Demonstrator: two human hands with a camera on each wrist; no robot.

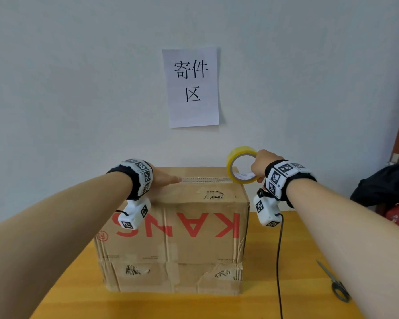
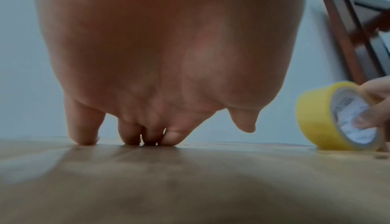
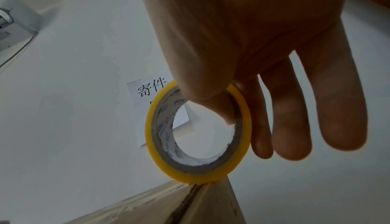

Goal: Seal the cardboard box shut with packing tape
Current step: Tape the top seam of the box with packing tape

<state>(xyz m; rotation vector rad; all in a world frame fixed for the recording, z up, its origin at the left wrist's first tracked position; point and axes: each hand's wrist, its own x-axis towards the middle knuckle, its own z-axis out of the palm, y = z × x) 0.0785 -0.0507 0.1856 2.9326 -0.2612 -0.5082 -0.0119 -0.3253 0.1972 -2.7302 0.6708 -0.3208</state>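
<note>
Left hand: it lies flat on the top of the cardboard box, fingers straight and pressing down at the left end of the tape strip; the grip holds nothing, it only pins.
Cardboard box: it stands on the yellow tabletop, close to the wall, between the two arms. It is brown and worn, with red letters upside down on the front, torn patches low down and old tape marks. I judge it stiff enough to bear a pressing palm, but soft at the torn corners.
Tape strip: a clear, shiny band that runs along the top seam from the left fingers to the roll. Thin and sticky; it probably wrinkles if it goes slack.
Packing tape roll: yellow, with a printed paper core, upright on its edge at the right end of the box top, touching the edge there.
Right hand: the thumb is hooked inside the core and a finger is behind the roll; the other fingers hang straight. The grip is narrow, a pinch on the ring.
Handling: the roll looks light and rigid; the core is the good place to hold it, so it can turn.
Scissors: on the tabletop, well apart at the right.
</note>
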